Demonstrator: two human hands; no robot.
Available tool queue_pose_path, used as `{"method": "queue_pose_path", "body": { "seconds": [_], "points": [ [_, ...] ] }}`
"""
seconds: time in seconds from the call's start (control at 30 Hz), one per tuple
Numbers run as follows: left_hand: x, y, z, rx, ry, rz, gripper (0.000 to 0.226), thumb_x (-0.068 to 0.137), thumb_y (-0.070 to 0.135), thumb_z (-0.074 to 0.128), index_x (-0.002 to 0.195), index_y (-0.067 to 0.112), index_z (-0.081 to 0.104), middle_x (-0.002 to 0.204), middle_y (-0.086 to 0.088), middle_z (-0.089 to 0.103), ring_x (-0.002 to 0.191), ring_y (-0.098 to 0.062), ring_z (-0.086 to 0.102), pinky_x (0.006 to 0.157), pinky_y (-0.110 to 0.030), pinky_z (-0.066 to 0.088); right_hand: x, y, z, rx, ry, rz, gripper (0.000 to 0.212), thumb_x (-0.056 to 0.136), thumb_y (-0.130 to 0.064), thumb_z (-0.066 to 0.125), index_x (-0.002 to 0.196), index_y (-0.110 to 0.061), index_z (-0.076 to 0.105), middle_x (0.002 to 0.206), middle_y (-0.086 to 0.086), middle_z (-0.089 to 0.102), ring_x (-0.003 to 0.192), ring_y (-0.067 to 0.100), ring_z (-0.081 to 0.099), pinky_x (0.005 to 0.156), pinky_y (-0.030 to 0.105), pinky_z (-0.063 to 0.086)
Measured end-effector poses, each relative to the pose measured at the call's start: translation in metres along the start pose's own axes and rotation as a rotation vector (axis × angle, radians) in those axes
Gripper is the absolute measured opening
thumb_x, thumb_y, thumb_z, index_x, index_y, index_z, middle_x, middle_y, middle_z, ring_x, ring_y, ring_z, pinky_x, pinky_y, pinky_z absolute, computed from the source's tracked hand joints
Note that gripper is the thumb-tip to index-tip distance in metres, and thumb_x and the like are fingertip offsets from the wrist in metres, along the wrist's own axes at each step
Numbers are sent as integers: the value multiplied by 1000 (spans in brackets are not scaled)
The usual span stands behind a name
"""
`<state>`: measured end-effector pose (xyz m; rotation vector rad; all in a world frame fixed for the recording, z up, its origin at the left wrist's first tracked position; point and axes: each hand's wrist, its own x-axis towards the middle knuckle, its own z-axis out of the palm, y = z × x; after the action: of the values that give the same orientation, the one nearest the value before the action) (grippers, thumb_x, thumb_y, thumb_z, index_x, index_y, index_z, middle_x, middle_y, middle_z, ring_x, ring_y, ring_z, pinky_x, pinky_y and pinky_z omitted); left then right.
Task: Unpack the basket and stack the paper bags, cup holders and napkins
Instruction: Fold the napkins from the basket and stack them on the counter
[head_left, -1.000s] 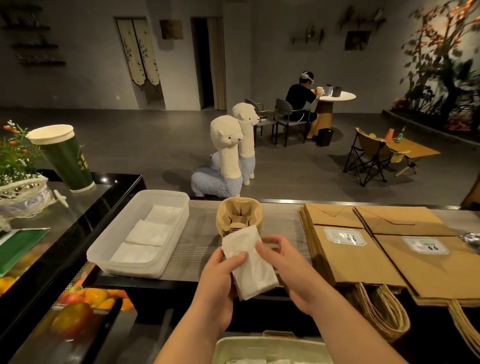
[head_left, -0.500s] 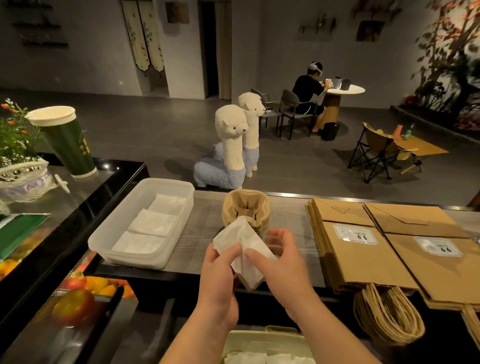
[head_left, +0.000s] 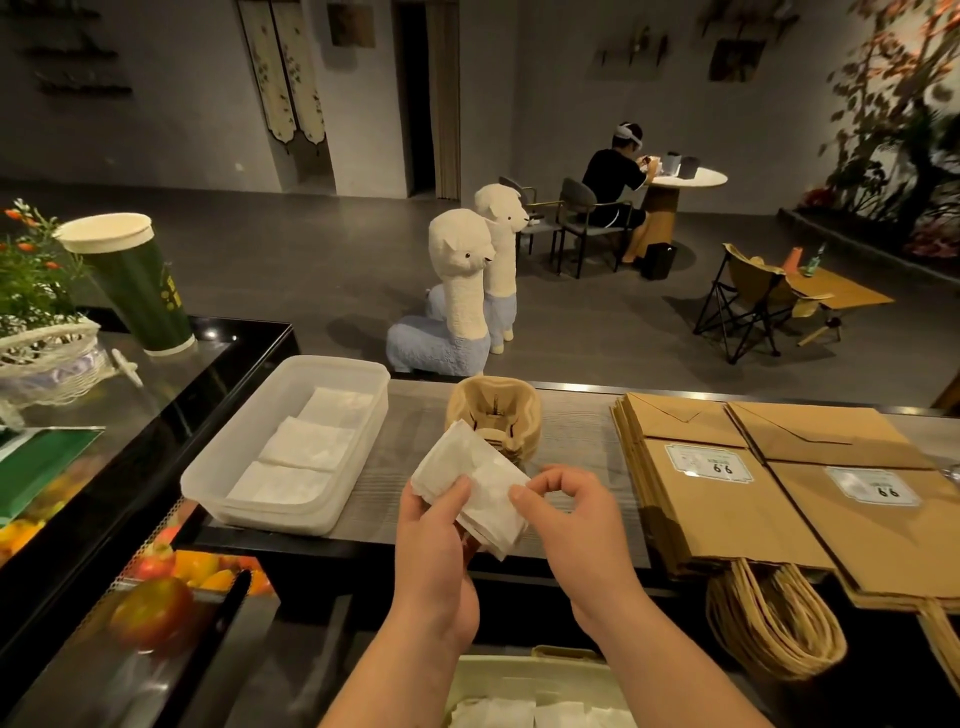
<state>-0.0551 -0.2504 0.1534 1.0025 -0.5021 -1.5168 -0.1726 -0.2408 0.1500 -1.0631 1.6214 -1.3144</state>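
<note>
Dim café floor stretches beyond a grey wood-grain counter (head_left: 405, 431), where two alpaca figures (head_left: 457, 296) stand just past its far edge and a person (head_left: 613, 187) sits at a round table in the distance.

On the counter's left part sits a clear plastic container (head_left: 244, 467) with three flat stacks of white napkins (head_left: 306, 447) laid in a row inside. Near the middle, a nested stack of cardboard cup holders (head_left: 493, 410) rests on the counter. To the right lie two stacks of brown paper bags (head_left: 727, 499), flat and side by side, labels up, their twisted handles hanging over the near edge.

Above the counter's near edge, between container and bags, both hands hold a small stack of folded napkins (head_left: 467, 483). The left hand (head_left: 434, 566) has its grip closed on the stack, thumb on top and fingers underneath. The right hand (head_left: 576, 525) pinches the stack's right edge between thumb and forefinger, its other fingers curled loosely.

At the bottom edge of view, the pale rim of the basket (head_left: 540, 662) shows, with more white napkins inside.
</note>
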Motion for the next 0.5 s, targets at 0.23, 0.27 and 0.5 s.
{"method": "queue_pose_path", "body": {
  "seconds": [0.23,0.27,0.5],
  "points": [
    [1,-3,-1,-64,-1,-46,32,99,14,58,129,25,64,116,-9,76,96,-26,73,73,-37,55,-5,-7,2,190,-34,137,7,92,-11,68,95,-8,62,103,16,67,88,20,62,73,30,51],
    [0,-3,0,-67,7,-44,31,99,14,58,128,25,64,115,-8,76,94,-25,73,72,-36,54,-6,-6,3,250,-34,161,14,92,-11,67,104,-12,60,110,14,66,94,22,64,74,32,53],
    [-5,-9,4,-37,43,13,29,97,14,63,123,25,67,115,-5,75,103,-25,69,79,-37,53,-8,-9,13,440,-124,306,82,81,-26,84,136,-43,27,122,4,65,108,25,68,101,46,53]
  ]
}}
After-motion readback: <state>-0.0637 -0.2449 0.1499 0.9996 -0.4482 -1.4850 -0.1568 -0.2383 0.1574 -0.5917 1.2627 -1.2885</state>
